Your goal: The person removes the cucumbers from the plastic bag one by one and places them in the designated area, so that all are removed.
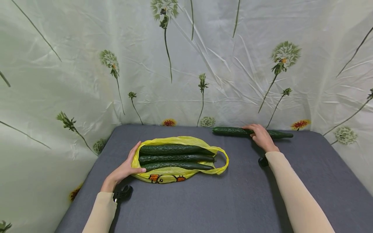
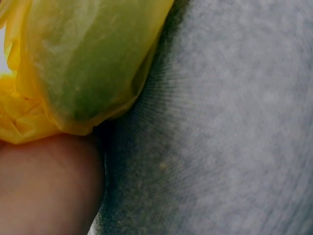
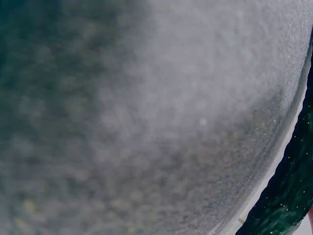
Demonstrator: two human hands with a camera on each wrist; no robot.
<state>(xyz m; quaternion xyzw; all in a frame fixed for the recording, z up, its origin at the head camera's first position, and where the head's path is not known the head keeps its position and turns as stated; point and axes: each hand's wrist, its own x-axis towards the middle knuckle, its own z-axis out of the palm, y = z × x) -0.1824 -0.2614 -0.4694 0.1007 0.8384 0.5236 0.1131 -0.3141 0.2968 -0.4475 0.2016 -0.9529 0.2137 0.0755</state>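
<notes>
A yellow plastic bag [image 1: 175,140] lies on its side on the grey tabletop, its opening facing up. Inside it, 3 long dark green cucumbers [image 1: 176,158] lie side by side. My left hand [image 1: 126,166] holds the bag's left end, thumb over the near rim and fingers at the far side. In the left wrist view, a green shape shows through the yellow film [image 2: 93,63], against the hand. Toward the back right, my right hand [image 1: 260,137] grips another cucumber [image 1: 230,131] around its middle. That cucumber [image 3: 281,196] also shows at the right wrist view's edge.
A looped bag handle [image 1: 225,161] points right. The grey table [image 1: 204,204] ends at the back against a pale curtain [image 1: 186,64] printed with dandelions, which also hangs on both sides. Black wrist straps [image 1: 123,193] sit on both wrists.
</notes>
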